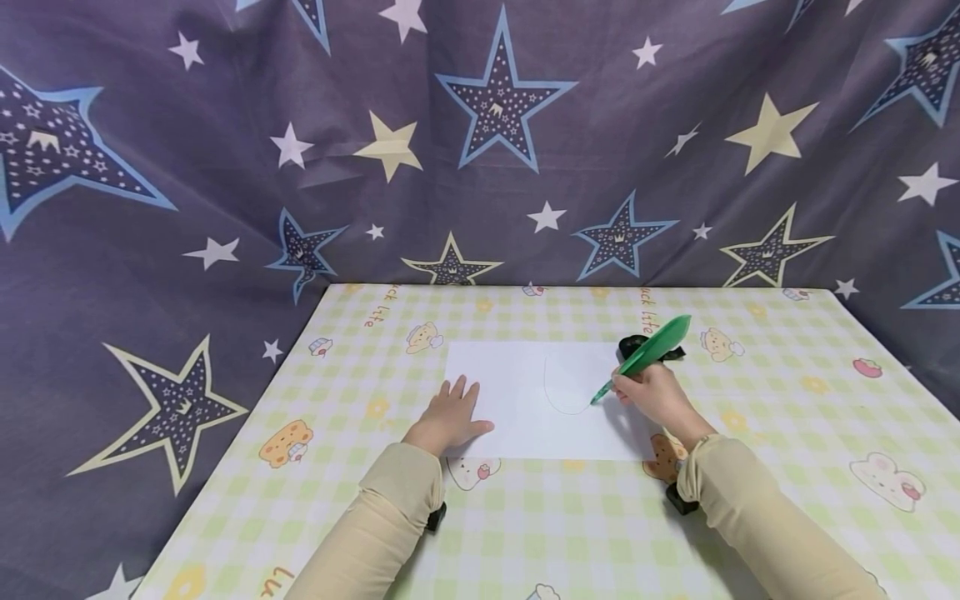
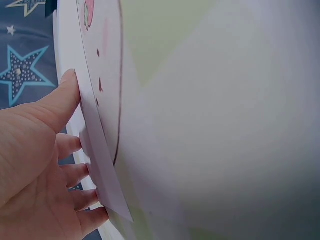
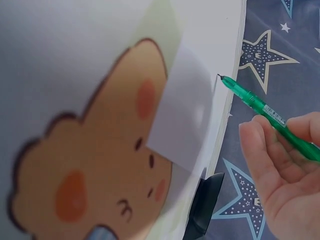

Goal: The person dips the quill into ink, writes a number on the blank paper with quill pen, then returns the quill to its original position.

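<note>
Left hand (image 1: 450, 414) lies flat, fingers spread, on the left edge of the white paper sheet (image 1: 517, 392), pinning it to the checked bench (image 1: 787, 400). Right hand (image 1: 651, 392) pinches the green pen (image 1: 641, 358), tip at the drawn curve mid-sheet.

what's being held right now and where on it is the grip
The right hand grips a green pen low on its barrel, near the tip, which is on the white paper. The left hand holds nothing, resting flat on the paper.

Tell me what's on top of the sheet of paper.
On the paper the left hand rests flat on its left edge, the green pen in the right hand touches a thin curved line. The tablecloth beneath is covered.
</note>
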Demonstrator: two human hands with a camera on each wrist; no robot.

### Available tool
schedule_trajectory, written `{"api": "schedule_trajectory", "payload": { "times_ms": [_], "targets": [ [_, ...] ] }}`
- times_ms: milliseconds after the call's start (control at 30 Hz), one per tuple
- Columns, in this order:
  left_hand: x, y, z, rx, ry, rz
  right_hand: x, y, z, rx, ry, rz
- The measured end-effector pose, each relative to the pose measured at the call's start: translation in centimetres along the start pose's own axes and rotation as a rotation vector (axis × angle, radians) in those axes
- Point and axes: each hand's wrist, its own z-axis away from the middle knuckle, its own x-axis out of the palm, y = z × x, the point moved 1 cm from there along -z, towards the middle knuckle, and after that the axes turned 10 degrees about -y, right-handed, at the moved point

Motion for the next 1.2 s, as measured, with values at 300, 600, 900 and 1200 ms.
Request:
{"api": "schedule_trajectory", "payload": {
  "times_ms": [300, 600, 900, 1200],
  "targets": [
    [0.11, -0.05, -0.22, 0.003, 0.000, -0.001, -0.16, 0.06, -0.10, -0.013, 0.015, 0.007],
    [0.00, 0.11, -0.08, -0.001, 0.002, -0.006, -0.49, 0.17, -0.35, -0.004, 0.029, 0.023],
    [0.09, 0.03, -0.26, -0.003, 0.000, -0.006, -0.51, 0.30, -0.49, 0.006, 0.040, 0.025],
    [0.27, -0.25, -0.62, -0.007, -0.001, -0.025, -0.52, 0.20, -0.62, 0.012, 0.041, 0.026]
  ]
}}
